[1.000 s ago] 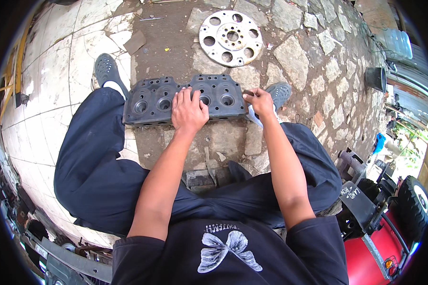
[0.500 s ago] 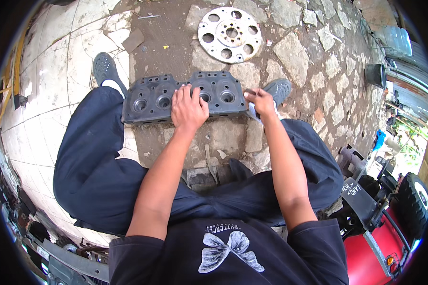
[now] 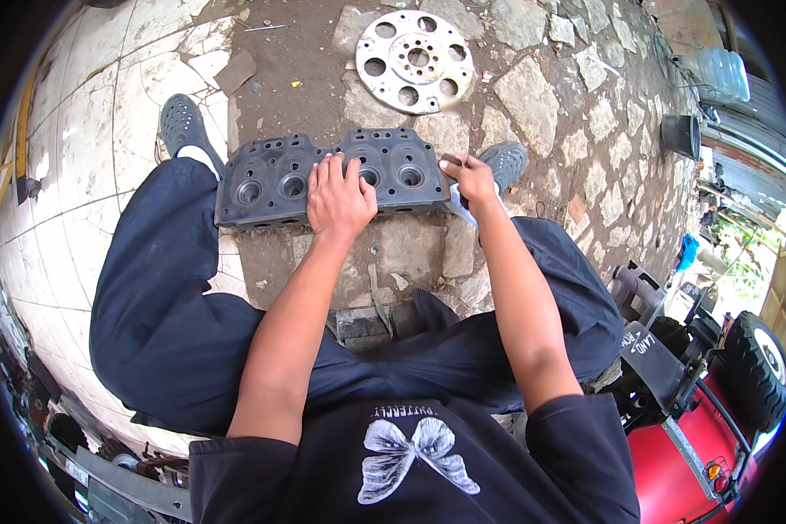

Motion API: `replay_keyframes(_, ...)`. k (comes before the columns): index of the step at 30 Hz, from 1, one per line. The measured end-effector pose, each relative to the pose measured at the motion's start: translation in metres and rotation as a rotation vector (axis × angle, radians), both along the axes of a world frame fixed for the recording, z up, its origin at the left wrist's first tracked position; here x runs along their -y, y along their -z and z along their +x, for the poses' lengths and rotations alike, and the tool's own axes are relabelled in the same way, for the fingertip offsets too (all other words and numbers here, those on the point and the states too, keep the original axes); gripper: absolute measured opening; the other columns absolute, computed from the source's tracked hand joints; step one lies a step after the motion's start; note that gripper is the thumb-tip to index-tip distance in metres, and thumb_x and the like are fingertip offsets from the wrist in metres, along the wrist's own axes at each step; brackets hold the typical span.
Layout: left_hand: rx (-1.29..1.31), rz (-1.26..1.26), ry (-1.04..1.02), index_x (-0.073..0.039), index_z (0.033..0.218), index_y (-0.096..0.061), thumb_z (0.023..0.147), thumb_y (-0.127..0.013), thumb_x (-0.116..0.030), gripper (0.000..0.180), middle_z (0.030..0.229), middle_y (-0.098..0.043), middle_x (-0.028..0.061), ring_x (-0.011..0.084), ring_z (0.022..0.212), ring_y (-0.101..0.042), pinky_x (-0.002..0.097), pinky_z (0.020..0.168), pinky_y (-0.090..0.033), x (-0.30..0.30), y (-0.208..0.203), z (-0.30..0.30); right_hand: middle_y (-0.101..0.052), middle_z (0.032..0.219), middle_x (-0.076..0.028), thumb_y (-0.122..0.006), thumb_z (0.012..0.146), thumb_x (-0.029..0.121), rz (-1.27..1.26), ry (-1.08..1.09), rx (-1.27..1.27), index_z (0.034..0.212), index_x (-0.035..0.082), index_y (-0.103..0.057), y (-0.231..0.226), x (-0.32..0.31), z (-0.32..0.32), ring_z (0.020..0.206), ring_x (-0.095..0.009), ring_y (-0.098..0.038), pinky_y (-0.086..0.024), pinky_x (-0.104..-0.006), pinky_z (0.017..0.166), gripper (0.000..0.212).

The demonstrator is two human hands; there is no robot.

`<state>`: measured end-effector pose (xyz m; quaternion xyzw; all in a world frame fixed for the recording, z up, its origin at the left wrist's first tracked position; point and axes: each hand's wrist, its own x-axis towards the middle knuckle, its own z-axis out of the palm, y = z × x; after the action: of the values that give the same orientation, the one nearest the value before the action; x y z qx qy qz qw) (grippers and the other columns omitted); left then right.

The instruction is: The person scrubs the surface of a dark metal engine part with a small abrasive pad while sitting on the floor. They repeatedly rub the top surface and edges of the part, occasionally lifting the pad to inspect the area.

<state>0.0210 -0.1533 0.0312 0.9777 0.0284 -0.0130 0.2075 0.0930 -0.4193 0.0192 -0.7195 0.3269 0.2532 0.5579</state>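
A dark grey engine cylinder head (image 3: pixel 262 175) with round valve openings lies in front of me between my feet. My left hand (image 3: pixel 339 199) rests on the middle of its near side, fingers flat and slightly apart, holding nothing. At the right end of the block, my right hand (image 3: pixel 472 179) is closed in a pinch, its thumb by the corner. What it grips, if anything, is hidden by the fingers. Something white (image 3: pixel 459 206) shows just below that hand; I cannot tell whether it is cloth or part of my sock.
A pale round flexplate (image 3: pixel 391 83) with large holes lies on the ground beyond the block. A thin metal rod (image 3: pixel 266 27) is at the far left. A black bucket (image 3: pixel 679 137) stands far right; a red vehicle body (image 3: pixel 686 445) and a tyre (image 3: pixel 747 375) are near right.
My right hand has shifted slightly at the block's right end, its fingers changing angle. My left hand stays on the block. The whole view has slid a little.
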Motion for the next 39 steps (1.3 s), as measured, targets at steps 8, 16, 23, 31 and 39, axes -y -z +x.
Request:
replay_keyframes(8, 0.001, 0.009, -0.021, -0.007, 0.125, -0.069, 0.091, -0.064, -0.024, 0.039, 0.138, -0.065, 0.0219, 0.0394, 0.138, -0.058, 0.0543, 0.122, -0.042, -0.002, 0.004, -0.002, -0.073, 0.093, 0.002, -0.085, 0.095, 0.014, -0.079, -0.106, -0.009, 0.103, 0.006, -0.076, -0.015, 0.008, -0.029, 0.081, -0.009, -0.063, -0.049, -0.0268, 0.075, 0.015)
replay_keyframes(16, -0.018, -0.001, -0.012, -0.007, 0.128, -0.069, 0.092, -0.063, -0.024, 0.04, 0.14, -0.065, 0.0202, 0.0379, 0.139, -0.058, 0.0542, 0.124, -0.04, -0.001, 0.004, 0.001, -0.076, 0.095, -0.001, -0.086, 0.092, 0.011, -0.12, -0.112, -0.006, 0.105, 0.003, -0.077, 0.006, 0.005, -0.001, 0.086, -0.011, -0.066, -0.052, -0.0298, 0.081, 0.018)
replay_keyframes(23, -0.027, 0.019, -0.011, -0.007, 0.127, -0.069, 0.092, -0.064, -0.024, 0.04, 0.139, -0.065, 0.0204, 0.0382, 0.138, -0.058, 0.0539, 0.123, -0.041, -0.003, 0.002, -0.002, -0.076, 0.095, -0.001, -0.088, 0.09, 0.013, -0.176, -0.183, 0.023, 0.105, 0.003, -0.077, -0.014, 0.007, -0.022, 0.086, -0.012, -0.065, -0.051, -0.0302, 0.081, 0.021)
replay_keyframes(31, -0.023, 0.007, -0.002, -0.007, 0.124, -0.069, 0.091, -0.065, -0.025, 0.037, 0.137, -0.064, 0.0196, 0.0375, 0.138, -0.057, 0.0532, 0.122, -0.042, 0.0, 0.0, -0.001, -0.076, 0.094, -0.002, -0.083, 0.095, 0.008, -0.173, -0.124, 0.091, 0.104, 0.001, -0.075, -0.003, 0.013, -0.046, 0.089, -0.011, -0.068, -0.053, -0.0282, 0.083, 0.014)
replay_keyframes(39, 0.012, 0.021, -0.02, -0.008, 0.124, -0.07, 0.091, -0.065, -0.025, 0.037, 0.135, -0.066, 0.0166, 0.0361, 0.135, -0.059, 0.0522, 0.121, -0.043, -0.004, 0.001, 0.0, -0.075, 0.099, -0.001, -0.083, 0.095, 0.007, -0.082, 0.007, 0.008, 0.105, 0.003, -0.073, -0.029, -0.005, -0.04, 0.088, -0.011, -0.065, -0.051, -0.0293, 0.085, 0.014)
